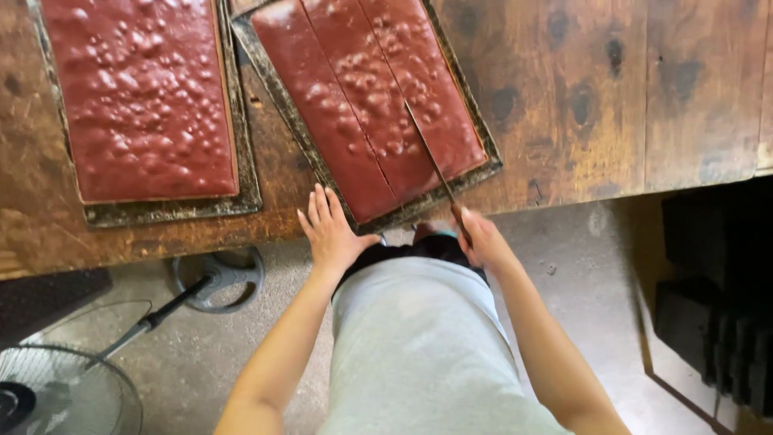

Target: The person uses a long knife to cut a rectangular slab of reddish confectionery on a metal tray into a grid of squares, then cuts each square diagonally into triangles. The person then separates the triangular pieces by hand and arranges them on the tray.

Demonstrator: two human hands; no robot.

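My right hand (pixel 481 238) grips the handle of a long thin knife (pixel 431 157), whose blade lies across a reddish-brown bubbled slab (pixel 366 101) in a dark metal tray (pixel 483 165). Long cuts run lengthwise through this slab. My left hand (pixel 330 229) rests flat, fingers spread, on the table edge at the tray's near corner. A second uncut slab (pixel 145 97) fills another dark tray (pixel 173 209) to the left.
The trays sit on a worn wooden table (pixel 612 97). Below it a standing fan (pixel 64 387) with its round base (pixel 217 278) stands on the concrete floor at left. Dark stacked objects (pixel 717 322) are at right.
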